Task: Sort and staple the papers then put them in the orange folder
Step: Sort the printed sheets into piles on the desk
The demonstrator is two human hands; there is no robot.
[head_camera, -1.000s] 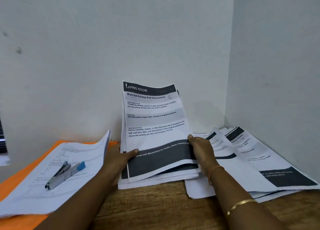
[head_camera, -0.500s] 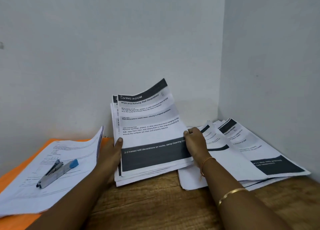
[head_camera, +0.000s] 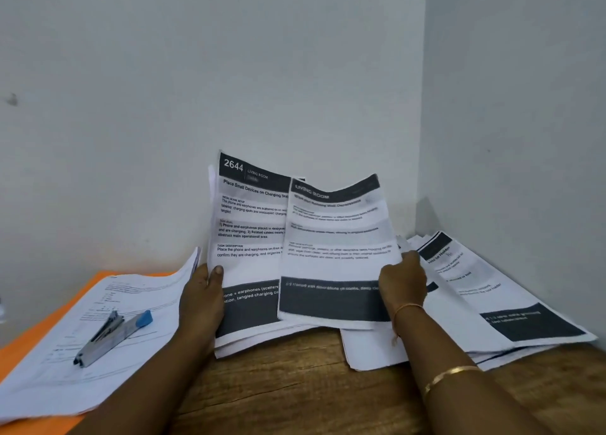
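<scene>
My left hand (head_camera: 201, 298) grips the left edge of a stack of printed sheets (head_camera: 249, 231) propped up against the wall, its top page headed "2644". My right hand (head_camera: 401, 282) pinches the right edge of a single sheet (head_camera: 337, 237) with dark bands, lifted off the stack and held to its right. Another pile of printed sheets (head_camera: 492, 303) lies fanned in the right corner. At the left lies the orange folder (head_camera: 29, 339) under white papers (head_camera: 82, 352), with a silver and blue stapler (head_camera: 111, 336) on top of them.
The wooden table (head_camera: 295, 385) meets white walls behind and on the right, forming a corner. My two forearms cross the table's front; the right one wears gold bangles.
My right hand has pulled the top "Living Room" sheet off the stack and moved it right, uncovering the "2644" page. My left hand still holds the stack.
</scene>
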